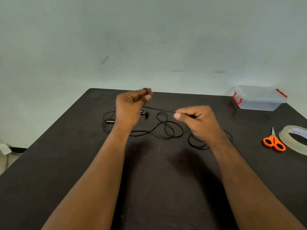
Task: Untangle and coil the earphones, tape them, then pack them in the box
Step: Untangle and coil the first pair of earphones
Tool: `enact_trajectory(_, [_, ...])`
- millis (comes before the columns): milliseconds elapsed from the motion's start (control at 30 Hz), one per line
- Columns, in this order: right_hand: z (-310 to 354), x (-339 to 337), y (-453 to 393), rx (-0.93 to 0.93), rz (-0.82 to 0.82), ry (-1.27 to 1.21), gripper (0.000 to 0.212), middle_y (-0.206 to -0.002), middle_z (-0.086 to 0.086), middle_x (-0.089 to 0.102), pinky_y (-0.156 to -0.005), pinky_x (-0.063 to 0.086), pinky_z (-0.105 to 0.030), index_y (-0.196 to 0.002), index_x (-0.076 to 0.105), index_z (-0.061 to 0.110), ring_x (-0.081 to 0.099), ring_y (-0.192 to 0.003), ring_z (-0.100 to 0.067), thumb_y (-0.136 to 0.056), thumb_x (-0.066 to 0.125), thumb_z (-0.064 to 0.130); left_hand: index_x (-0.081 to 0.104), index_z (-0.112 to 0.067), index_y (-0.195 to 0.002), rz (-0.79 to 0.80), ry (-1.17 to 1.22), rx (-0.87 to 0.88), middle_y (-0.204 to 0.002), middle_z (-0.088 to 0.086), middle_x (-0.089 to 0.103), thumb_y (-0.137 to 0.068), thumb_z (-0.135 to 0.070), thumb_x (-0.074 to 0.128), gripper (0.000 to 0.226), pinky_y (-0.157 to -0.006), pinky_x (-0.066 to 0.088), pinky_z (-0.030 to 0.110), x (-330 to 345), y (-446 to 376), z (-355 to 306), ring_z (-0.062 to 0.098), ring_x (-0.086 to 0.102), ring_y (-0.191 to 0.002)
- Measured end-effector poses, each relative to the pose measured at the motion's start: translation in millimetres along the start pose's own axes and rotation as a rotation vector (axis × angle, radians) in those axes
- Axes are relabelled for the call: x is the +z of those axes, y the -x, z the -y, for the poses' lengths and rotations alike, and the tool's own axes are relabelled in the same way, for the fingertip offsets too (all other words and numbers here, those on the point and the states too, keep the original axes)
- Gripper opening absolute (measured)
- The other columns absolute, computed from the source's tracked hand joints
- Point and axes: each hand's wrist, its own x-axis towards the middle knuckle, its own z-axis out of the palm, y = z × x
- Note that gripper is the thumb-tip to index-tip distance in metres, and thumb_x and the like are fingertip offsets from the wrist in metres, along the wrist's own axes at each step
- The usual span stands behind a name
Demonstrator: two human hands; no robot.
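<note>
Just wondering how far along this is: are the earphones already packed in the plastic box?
No, the earphones lie in loose loops on the table, far from the plastic box.

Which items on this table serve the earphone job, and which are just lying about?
For the job:
earphones, pinched by left hand and right hand
tape roll
scissors
clear box

Just lying about:
nothing on the table; only scraps on the floor

Soft, even overhead light, moderately dim. Diffuse forearm shadows fall on the matte dark-brown tabletop (pixel 49 163). Both hands show slight motion blur. Wide-angle bowing at edges; the clear glossy tape roll (pixel 294 138) is stretched and cropped. Overall soft, compressed detail.
</note>
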Motion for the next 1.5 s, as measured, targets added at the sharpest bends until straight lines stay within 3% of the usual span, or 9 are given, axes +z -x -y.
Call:
enact_trajectory(100, [14, -20, -4, -0.105, -0.137, 0.022, 0.021, -0.079, 0.026, 0.070, -0.076, 0.050, -0.010, -0.090, 0.074, 0.028, 0.069, -0.084, 0.003, -0.083, 0.073, 0.008, 0.063, 0.014, -0.109, 0.235, 0.037, -0.045, -0.105, 0.023, 0.069, -0.082, 0.011, 0.065, 0.027, -0.073, 0.053, 0.015, 20, 14, 3, 0.006, 0.071, -0.086])
enact_trajectory(233, [22, -45, -5, -0.186, -0.249, 0.056, 0.025, -0.077, 0.029, 0.070, -0.077, 0.053, -0.015, -0.086, 0.072, 0.032, 0.069, -0.082, 0.002, -0.083, 0.072, 0.007, 0.068, 0.003, -0.102, 0.512, 0.215, -0.212, -0.091, 0.012, 0.074, -0.081, 0.003, 0.066, 0.022, -0.080, 0.057, 0.032, 38, 27, 4, 0.022, 0.072, -0.087])
enact_trajectory(433, [8, -34, -5, -0.199, -0.247, 0.030, 0.018, -0.081, 0.024, 0.072, -0.075, 0.052, -0.016, -0.091, 0.074, 0.024, 0.069, -0.082, 0.000, -0.083, 0.071, 0.009, 0.074, -0.007, -0.095, 0.877, 0.197, -0.395, -0.088, 0.015, 0.074, -0.078, -0.007, 0.068, 0.018, -0.075, 0.058, 0.030, 41, 33, 4, 0.023, 0.072, -0.081])
enact_trajectory(667, [-32, -7, 7, -0.028, -0.249, -0.175, 0.014, -0.077, -0.013, 0.072, -0.066, 0.050, -0.027, -0.087, 0.076, 0.022, 0.062, -0.073, -0.014, -0.090, 0.065, 0.013, 0.074, -0.007, -0.098, 0.872, 0.468, -0.461, -0.088, 0.011, 0.074, -0.081, -0.012, 0.069, 0.019, -0.061, 0.056, 0.022, 36, 33, -4, 0.015, 0.070, -0.070])
enact_trajectory(900, [-37, 17, 11, 0.011, -0.123, -0.068, 0.009, -0.065, 0.025, 0.065, -0.062, 0.042, -0.006, -0.091, 0.075, 0.014, 0.060, -0.065, 0.011, -0.089, 0.066, 0.012, 0.068, -0.007, -0.102, 0.359, 0.967, -0.350, -0.095, 0.004, 0.072, -0.080, -0.003, 0.065, 0.022, -0.078, 0.056, 0.025, 39, 21, -3, 0.016, 0.070, -0.090])
enact_trajectory(1000, [-36, 25, 13, -0.019, -0.036, 0.038, 0.008, -0.079, 0.011, 0.073, -0.070, 0.051, -0.016, -0.090, 0.077, 0.014, 0.068, -0.077, 0.000, -0.087, 0.070, 0.015, 0.065, -0.004, -0.108, 0.105, 0.847, -0.293, -0.104, 0.008, 0.072, -0.079, 0.007, 0.063, 0.031, -0.085, 0.055, 0.028, 34, 14, 3, 0.021, 0.068, -0.102])
enact_trajectory(1067, [-35, 28, 15, -0.080, -0.025, 0.118, 0.008, -0.077, 0.004, 0.074, -0.069, 0.054, -0.026, -0.086, 0.077, 0.013, 0.068, -0.074, -0.007, -0.086, 0.070, 0.018, 0.063, 0.000, -0.115, 0.041, 0.520, -0.210, -0.108, 0.011, 0.071, -0.082, 0.011, 0.063, 0.034, -0.089, 0.054, 0.028, 33, 14, 7, 0.022, 0.067, -0.106])
enact_trajectory(1267, [-41, 17, 10, -0.325, -0.217, 0.324, 0.011, -0.075, -0.002, 0.071, -0.062, 0.052, -0.035, -0.084, 0.075, 0.007, 0.065, -0.068, -0.014, -0.087, 0.070, 0.016, 0.060, 0.006, -0.120, 0.336, -0.096, -0.096, -0.112, 0.012, 0.069, -0.090, 0.007, 0.058, 0.030, -0.082, 0.054, 0.019, 33, 22, 14, 0.006, 0.069, -0.090])
enact_trajectory(1500, [-46, 0, 6, -0.312, -0.338, 0.362, 0.026, -0.064, -0.001, 0.057, -0.053, 0.043, -0.028, -0.069, 0.066, 0.008, 0.051, -0.057, -0.013, -0.075, 0.080, 0.030, 0.065, 0.010, -0.103, 0.695, 0.048, -0.359, -0.078, 0.019, 0.066, -0.094, 0.000, 0.051, 0.020, -0.067, 0.052, 0.030, 28, 25, 7, 0.023, 0.060, -0.068])
